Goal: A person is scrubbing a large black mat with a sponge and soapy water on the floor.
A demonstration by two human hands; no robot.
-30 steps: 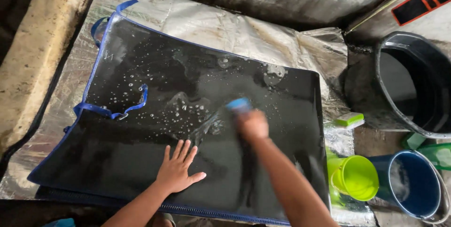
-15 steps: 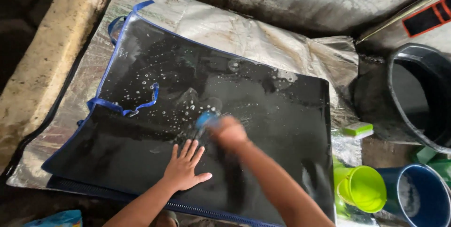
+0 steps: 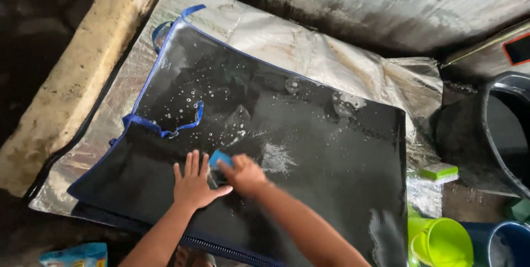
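Head view: left hand [image 3: 193, 185] is lying open, palm flat and fingers spread, pressing on the wet black bag [image 3: 309, 184] with blue trim. Just to its right, touching it, the right hand [image 3: 243, 175] is gripping a blue scrub brush [image 3: 220, 159] against the bag. Farther right of both hands, a green-and-white brush [image 3: 440, 172] is lying beside a lime-green cup [image 3: 441, 242].

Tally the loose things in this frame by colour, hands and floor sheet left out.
Blue: 3 - scrub brush in the right hand, bucket, packet
Green: 2 - brush, jug
Black: 2 - bag under the left hand, tub
Total: 7
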